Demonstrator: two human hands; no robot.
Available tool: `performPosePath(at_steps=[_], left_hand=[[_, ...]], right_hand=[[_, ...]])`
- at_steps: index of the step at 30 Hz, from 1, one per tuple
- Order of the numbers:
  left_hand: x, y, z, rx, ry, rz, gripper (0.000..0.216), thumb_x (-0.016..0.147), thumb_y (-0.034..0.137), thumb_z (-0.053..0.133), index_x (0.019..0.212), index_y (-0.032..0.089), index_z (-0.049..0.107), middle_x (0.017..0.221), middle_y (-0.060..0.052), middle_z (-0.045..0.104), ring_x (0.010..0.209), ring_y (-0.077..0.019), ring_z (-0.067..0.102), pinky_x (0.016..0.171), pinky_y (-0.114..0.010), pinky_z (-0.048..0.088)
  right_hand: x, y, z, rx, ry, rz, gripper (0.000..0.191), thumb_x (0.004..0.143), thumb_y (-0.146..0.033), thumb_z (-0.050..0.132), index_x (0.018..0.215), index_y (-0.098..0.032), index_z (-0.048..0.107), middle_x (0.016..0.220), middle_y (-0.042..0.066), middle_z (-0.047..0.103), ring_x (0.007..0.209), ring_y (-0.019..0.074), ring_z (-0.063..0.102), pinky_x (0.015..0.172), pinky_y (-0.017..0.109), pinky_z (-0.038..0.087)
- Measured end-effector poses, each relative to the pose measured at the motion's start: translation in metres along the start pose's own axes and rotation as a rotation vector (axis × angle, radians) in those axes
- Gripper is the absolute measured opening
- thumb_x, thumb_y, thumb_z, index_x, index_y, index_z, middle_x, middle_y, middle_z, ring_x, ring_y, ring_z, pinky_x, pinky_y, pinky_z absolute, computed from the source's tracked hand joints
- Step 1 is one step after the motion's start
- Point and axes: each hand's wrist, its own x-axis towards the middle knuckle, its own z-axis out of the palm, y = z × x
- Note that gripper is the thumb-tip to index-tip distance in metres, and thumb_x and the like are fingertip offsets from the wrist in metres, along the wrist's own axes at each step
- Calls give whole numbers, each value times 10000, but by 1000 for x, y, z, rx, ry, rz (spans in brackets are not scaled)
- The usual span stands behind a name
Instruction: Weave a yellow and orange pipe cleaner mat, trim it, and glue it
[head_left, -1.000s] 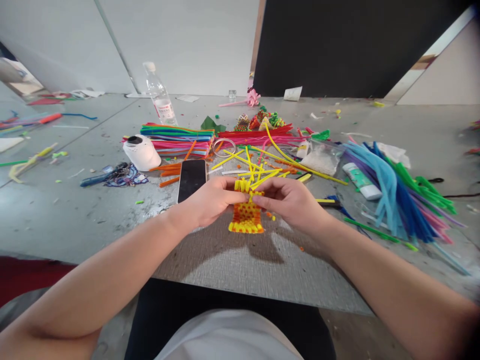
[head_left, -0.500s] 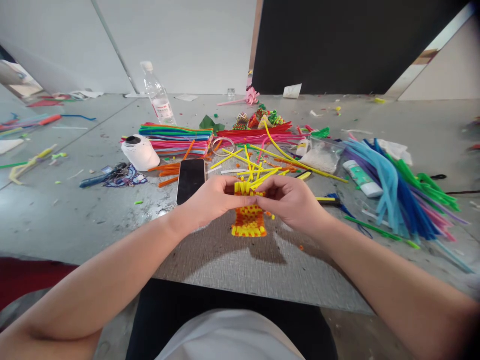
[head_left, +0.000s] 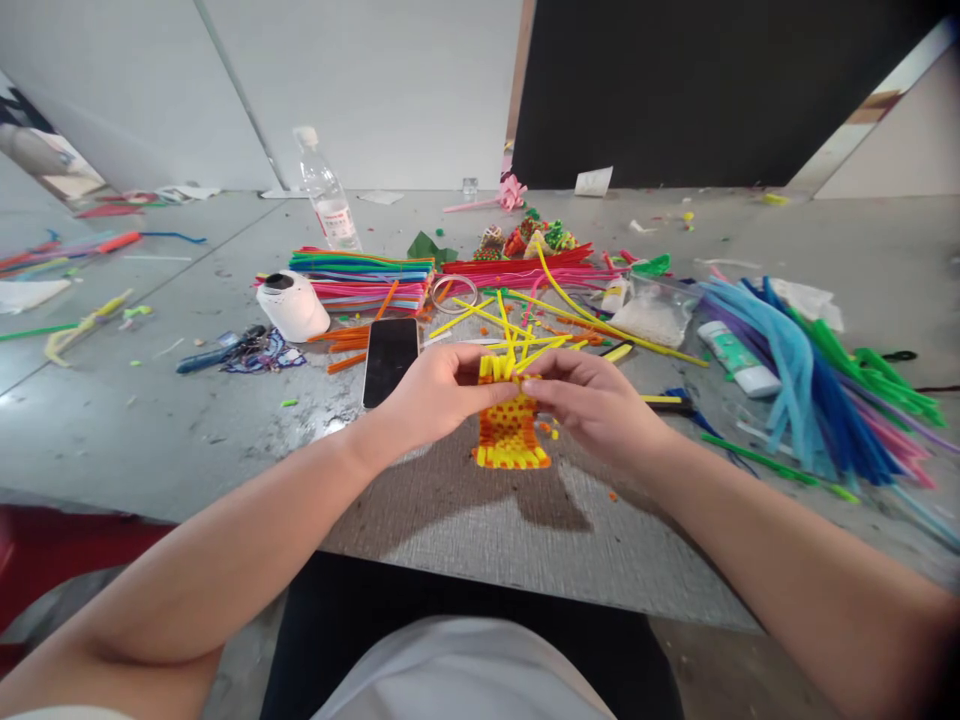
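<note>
A piece woven from yellow and orange pipe cleaners point(head_left: 514, 430) hangs between my two hands above the table's near part. My left hand point(head_left: 442, 390) is closed on its upper left side, thumb across the front. At the upper right corner, my right hand point(head_left: 592, 400) pinches the yellow strip ends, though its fingertips partly hide what they grip. Loose yellow pipe cleaners point(head_left: 502, 320) lie just behind the piece. A black phone point(head_left: 388, 355) rests beside my left hand, and a yellow-and-black cutter point(head_left: 664, 402) is right of my right hand.
Bundled coloured pipe cleaners point(head_left: 360, 275) lie behind the phone, near a white bottle-like object point(head_left: 292, 305) and a clear bottle point(head_left: 330, 205). Blue pipe cleaners point(head_left: 817, 390) spread at right beside a green-and-white tube point(head_left: 739, 358). Pliers point(head_left: 214, 355) lie at left.
The view has shifted slightly, so everything sits a little further right. My right fingers have moved slightly at the piece's top edge; both hands keep hold of it.
</note>
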Motion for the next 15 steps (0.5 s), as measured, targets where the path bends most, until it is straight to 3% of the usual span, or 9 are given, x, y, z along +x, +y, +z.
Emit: performPosePath(at_steps=[3, 8, 15], left_hand=[[0, -3, 1, 28, 26, 31, 319, 813, 445, 880, 910, 159, 779, 878, -23, 725, 825, -160, 638, 767, -297, 513], [1, -6, 1, 17, 29, 41, 352, 834, 484, 857, 942, 158, 775, 910, -32, 708, 863, -164, 628, 792, -300, 508], [-1, -5, 4, -86, 32, -19, 382, 849, 533, 829, 833, 169, 714, 788, 1, 648, 745, -131, 586, 694, -269, 493]], right_hand=[[0, -1, 3, 101, -32, 28, 225, 843, -411, 854, 930, -228, 757, 872, 7, 706, 782, 154, 627, 718, 302, 470], [-1, 0, 3, 59, -18, 14, 348, 812, -478, 893, 1044, -235, 801, 1006, 44, 763, 864, 175, 664, 772, 314, 494], [-5, 1, 3, -46, -74, 48, 390, 843, -542, 854, 1055, -215, 837, 863, 25, 700, 674, 129, 506, 591, 287, 377]])
